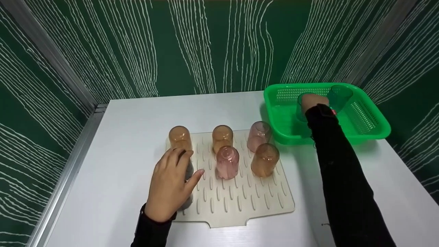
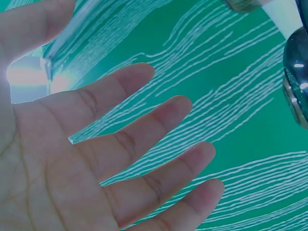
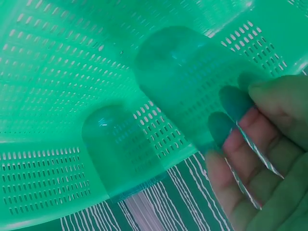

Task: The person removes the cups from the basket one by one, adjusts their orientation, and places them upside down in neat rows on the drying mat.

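Note:
In the green basket, my right hand (image 1: 313, 101) pinches a clear teal glass (image 3: 175, 72) by its rim, the fingertips inside and the thumb outside. A second teal glass (image 3: 118, 149) stands beside it against the basket wall. My left hand (image 1: 171, 181) hovers over the left side of a beige drying mat (image 1: 228, 216), its fingers spread and holding nothing. Dark grey glasses (image 1: 188, 202) are partly hidden under it. An amber glass (image 1: 180, 135) stands upside down just beyond its fingertips.
The green basket (image 1: 281, 139) sits at the table's back right. Upside down on the mat are amber glasses (image 1: 223, 135) (image 1: 265, 161) and pink glasses (image 1: 227, 164) (image 1: 259, 137). Green patterned walls (image 1: 219, 44) enclose the white table (image 1: 137, 113) at the back and sides.

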Demonstrator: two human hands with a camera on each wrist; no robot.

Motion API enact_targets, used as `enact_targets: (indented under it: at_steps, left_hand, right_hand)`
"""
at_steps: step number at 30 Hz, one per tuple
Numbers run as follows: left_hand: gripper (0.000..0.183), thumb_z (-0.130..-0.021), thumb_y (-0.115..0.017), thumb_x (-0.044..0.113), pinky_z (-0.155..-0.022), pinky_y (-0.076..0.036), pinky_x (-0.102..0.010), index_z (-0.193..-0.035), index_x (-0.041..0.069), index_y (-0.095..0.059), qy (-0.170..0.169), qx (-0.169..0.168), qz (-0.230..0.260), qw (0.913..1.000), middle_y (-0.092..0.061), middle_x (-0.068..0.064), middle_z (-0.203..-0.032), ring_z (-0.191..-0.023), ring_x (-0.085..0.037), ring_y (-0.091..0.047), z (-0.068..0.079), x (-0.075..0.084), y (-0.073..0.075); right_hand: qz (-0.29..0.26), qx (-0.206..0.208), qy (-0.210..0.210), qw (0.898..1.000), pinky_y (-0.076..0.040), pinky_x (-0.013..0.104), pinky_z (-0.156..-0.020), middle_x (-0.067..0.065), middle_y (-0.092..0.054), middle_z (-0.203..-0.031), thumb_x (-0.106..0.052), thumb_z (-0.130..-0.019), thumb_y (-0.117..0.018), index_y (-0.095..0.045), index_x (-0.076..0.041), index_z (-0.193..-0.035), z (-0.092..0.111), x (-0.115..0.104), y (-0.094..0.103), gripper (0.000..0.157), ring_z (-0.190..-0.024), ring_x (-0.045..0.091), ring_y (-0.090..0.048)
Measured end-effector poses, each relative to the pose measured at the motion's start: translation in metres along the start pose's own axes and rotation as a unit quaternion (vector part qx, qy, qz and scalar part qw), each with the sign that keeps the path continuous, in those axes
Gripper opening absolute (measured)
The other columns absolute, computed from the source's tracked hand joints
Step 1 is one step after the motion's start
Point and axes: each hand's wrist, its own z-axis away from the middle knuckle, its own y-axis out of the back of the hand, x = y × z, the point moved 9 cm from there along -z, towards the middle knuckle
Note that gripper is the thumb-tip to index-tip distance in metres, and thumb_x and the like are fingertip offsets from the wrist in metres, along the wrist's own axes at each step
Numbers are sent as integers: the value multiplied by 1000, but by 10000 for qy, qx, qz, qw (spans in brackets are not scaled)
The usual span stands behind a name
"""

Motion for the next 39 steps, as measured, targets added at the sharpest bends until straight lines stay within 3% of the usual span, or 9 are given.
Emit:
enact_targets:
  at_steps: [5, 9, 12, 18, 21, 23, 27, 33, 39]
  left_hand:
    - [52, -88, -69, 44, -101, -44, -51, -123, 7, -62, 3, -14, 41, 10000, -59, -16, -126, -124, -36, -52, 0, 0, 0]
    - [51, -88, -69, 43, -101, -44, -52, -123, 7, -62, -17, -19, 59, 10000, -59, -16, -127, -124, -36, -52, -1, 2, 1]
    - [51, -89, -69, 43, -101, -44, -52, -124, 7, -61, -27, -38, 64, 10000, -59, -17, -127, -125, -37, -52, -1, 3, 0]
    - [51, -89, -68, 44, -100, -45, -52, -124, 7, -61, -12, -71, 60, 10000, -59, -17, -127, -125, -37, -52, 1, 4, -1]
    - [51, -89, -68, 43, -100, -45, -53, -125, 8, -61, -15, -97, 64, 9999, -59, -17, -128, -125, -38, -52, 1, 4, -1]
    - [51, -89, -68, 44, -100, -44, -53, -125, 8, -60, -12, -129, 68, 9999, -59, -17, -129, -126, -38, -52, 2, 5, -2]
    - [51, -89, -67, 44, -101, -44, -54, -126, 8, -60, 18, -196, 81, 9998, -58, -17, -131, -126, -39, -51, 4, 5, -3]
    - [51, -90, -67, 44, -101, -44, -54, -126, 8, -60, 9, -205, 122, 9997, -58, -18, -131, -126, -39, -51, 4, 7, -3]
    - [51, -90, -67, 43, -102, -43, -54, -126, 8, -60, -27, -198, 148, 9997, -58, -18, -130, -126, -40, -52, 3, 8, -2]
  right_hand:
    - [-393, -145, 3, 9991, -42, 34, -57, 17, -58, -69, 1, -92, -46, -44, -11, -61, 5, 5, 3, 33, -63, 24, -49]
    - [-1013, -194, 67, 9946, -34, 33, -58, 2, -37, -58, -2, -94, -41, -33, -17, -61, 8, 7, 6, 37, -59, 19, -36]
    - [-1351, 21, 243, 9905, -29, 33, -59, -4, -21, -59, -3, -96, -39, -26, -19, -62, 11, 8, 12, 39, -57, 16, -25]
    - [-2313, 817, 351, 9688, -24, 37, -61, -2, -20, -60, -12, -103, -42, -26, -18, -65, 24, 12, 27, 41, -55, 16, -22]
    - [-2894, 1199, 311, 9492, -25, 41, -66, 4, -28, -67, -18, -105, -43, -36, -11, -74, 33, 13, 32, 32, -61, 18, -27]
    - [-3309, 1384, 281, 9330, -28, 42, -73, 12, -41, -80, -23, -105, -42, -47, -3, -90, 41, 13, 34, 26, -70, 16, -33]
    - [-4004, 1788, 351, 8980, -35, 42, -90, 16, -52, -114, -30, -106, -41, -45, 7, -128, 57, 9, 39, 44, -90, 1, -43]
    - [-4973, 2223, 679, 8359, -44, 27, -92, -18, -56, -97, -31, -102, -50, -50, 1, -124, 87, -11, 42, 39, -92, -5, -54]
    - [-5774, 2476, 937, 7724, -49, 18, -78, -13, -63, -82, -15, -98, -58, -58, -3, -104, 120, -36, 34, 13, -80, 1, -61]
